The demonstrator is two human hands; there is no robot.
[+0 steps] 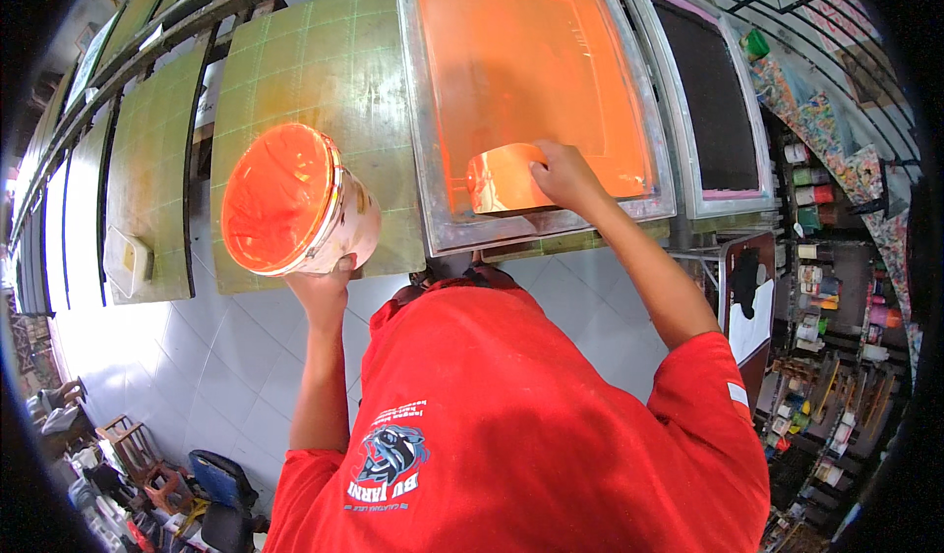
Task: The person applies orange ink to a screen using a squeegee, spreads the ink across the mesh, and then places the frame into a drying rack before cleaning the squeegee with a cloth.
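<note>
My left hand (330,283) supports a white bucket (356,221) from below, tilted so its opening faces up and left. Bright orange ink (275,199) coats the bucket's inside. Closed round one end of a flat, bent scraper sheet (506,181), my right hand (570,179) holds it over the near part of a screen-printing frame (418,150). The sheet's visible face is smeared orange. Orange ink (531,52) covers most of the mesh inside the frame, with thicker streaks near its right side. Whether the sheet touches the mesh, I cannot tell.
A second frame with dark mesh (703,91) lies to the right. Greenish boards (315,91) line the left, one bearing a small pale container (128,263). Shelves of pots (811,302) stand at the far right; a chair (221,479) is at lower left on the tiled floor.
</note>
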